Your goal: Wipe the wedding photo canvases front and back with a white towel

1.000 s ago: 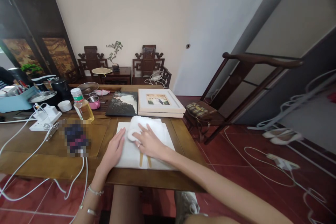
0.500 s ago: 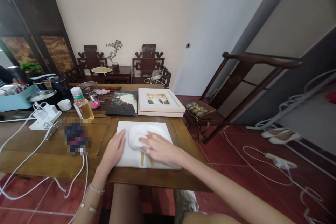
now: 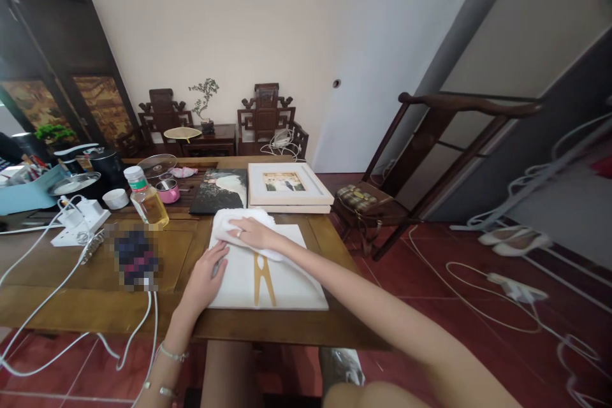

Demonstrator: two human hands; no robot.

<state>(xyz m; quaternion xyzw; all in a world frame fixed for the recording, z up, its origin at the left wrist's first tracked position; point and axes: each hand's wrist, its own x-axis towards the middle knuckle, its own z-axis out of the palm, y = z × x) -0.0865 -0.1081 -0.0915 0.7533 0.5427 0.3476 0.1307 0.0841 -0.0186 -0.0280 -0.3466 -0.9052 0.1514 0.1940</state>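
Observation:
A white flat panel (image 3: 291, 287) with a gold A-shaped piece (image 3: 262, 277) on its face lies on the wooden table, close to the front edge. My right hand (image 3: 255, 234) presses a bunched white cloth (image 3: 222, 223) onto the panel's far left corner, and part of the cloth hangs past that edge. Over the panel's left side rests my left hand (image 3: 208, 277), fingers stretched out and holding nothing. The cloth hides the top of the gold piece.
Behind the panel are framed pictures (image 3: 291, 185) and a dark photo board (image 3: 205, 197). A bottle of yellow liquid (image 3: 152, 204), a pink pot (image 3: 168, 191) and a white power strip (image 3: 81, 226) with trailing cables stand left. A wooden chair (image 3: 430, 134) is at the right.
My right hand has carried the cloth from the panel's middle to its far left corner, uncovering more of the gold piece. My left hand stays at the left edge.

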